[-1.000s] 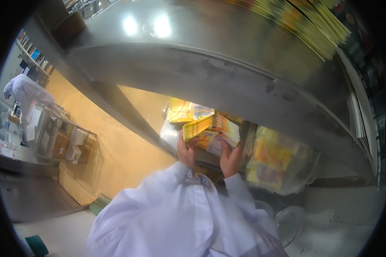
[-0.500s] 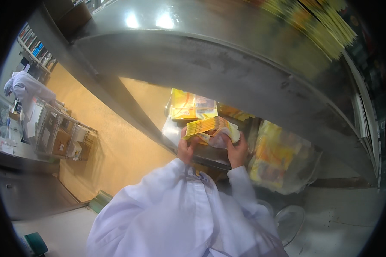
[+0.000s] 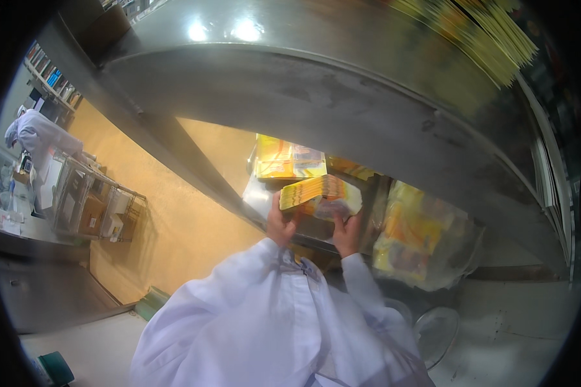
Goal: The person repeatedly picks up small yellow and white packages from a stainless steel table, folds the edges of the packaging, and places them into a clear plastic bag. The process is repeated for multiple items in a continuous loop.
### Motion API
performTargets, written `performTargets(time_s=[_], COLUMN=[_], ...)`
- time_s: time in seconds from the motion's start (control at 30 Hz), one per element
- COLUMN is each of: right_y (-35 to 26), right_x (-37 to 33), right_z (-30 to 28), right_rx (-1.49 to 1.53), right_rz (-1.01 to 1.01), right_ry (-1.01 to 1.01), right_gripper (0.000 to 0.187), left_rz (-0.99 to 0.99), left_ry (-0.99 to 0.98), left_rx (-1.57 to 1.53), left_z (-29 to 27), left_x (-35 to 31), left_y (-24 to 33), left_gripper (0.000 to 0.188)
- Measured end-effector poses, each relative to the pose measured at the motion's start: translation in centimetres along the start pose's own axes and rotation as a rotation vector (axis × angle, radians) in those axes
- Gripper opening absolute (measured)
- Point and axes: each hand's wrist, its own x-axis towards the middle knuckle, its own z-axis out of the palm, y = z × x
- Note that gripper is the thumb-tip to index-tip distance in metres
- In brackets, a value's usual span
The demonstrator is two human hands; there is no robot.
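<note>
A bent stack of yellow and orange printed packaging pouches (image 3: 317, 191) is held up between my two hands, its layered edges fanned. My left hand (image 3: 280, 222) is closed round the stack's left end, the thumb on the near side. At the right end, my right hand (image 3: 347, 233) grips the lower corner, with its far fingers hidden behind the stack. Just beyond lies another pile of the same yellow pouches (image 3: 290, 160) on a metal surface. To the right, more yellow pouches (image 3: 407, 242) sit inside a clear plastic bag.
A steel table (image 3: 271, 84) crosses above my hands, with yellow pouches (image 3: 490, 45) standing at its far right. On the left, a person in white (image 3: 42, 138) bends near a wire cart (image 3: 90, 200) of boxes. A green-lidded container (image 3: 55, 367) stands at lower left.
The stack has straightened and its loose lower fold has been drawn in. My right hand has shifted slightly left and down along the stack's edge.
</note>
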Motion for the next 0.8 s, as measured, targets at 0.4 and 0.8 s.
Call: performTargets(time_s=[0.4, 0.8], right_y=[-0.1, 5.9], right_x=[-2.2, -1.6], right_z=[1.6, 0.2], right_rx=[-0.222, -0.367], right_rz=[-0.087, -0.061], right_ry=[-0.035, -0.052], right_gripper=[0.076, 0.051], left_rz=[0.001, -0.070], left_ry=[-0.061, -0.089], left_rx=[0.460, 0.183], left_z=[0.5, -0.3], left_x=[-2.9, -1.9], left_y=[-2.0, -2.1], left_gripper=[0.061, 0.057])
